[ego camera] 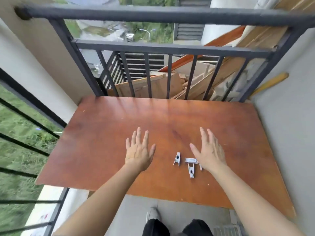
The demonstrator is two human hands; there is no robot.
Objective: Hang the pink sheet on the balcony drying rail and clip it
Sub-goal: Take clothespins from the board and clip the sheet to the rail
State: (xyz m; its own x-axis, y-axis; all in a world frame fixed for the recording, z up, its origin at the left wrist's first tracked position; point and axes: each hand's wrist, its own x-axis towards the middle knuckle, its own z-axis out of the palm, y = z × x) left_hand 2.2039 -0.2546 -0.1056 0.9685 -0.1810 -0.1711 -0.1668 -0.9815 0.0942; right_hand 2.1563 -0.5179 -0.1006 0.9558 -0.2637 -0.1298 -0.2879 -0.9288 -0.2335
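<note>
The dark metal balcony rail (153, 13) runs across the top of the view, with a lower bar and upright bars beneath it. A reddish-brown wooden board (105, 126) lies flat in front of it like a table. Several white clothes clips (177, 158) lie on the board near its front. My left hand (139, 151) hovers flat over the board, fingers spread, left of the clips. My right hand (208, 150) is spread too, its palm partly covering the clips at the right. Neither hand holds anything. No pink sheet is in view.
A pale wall (289, 133) closes the right side, a pillar (42, 65) the left. A side railing (25, 147) over grass runs down the left edge. Stacked wooden planks (192, 82) lie beyond the bars. My shoe (152, 215) and dark trousers show at the bottom.
</note>
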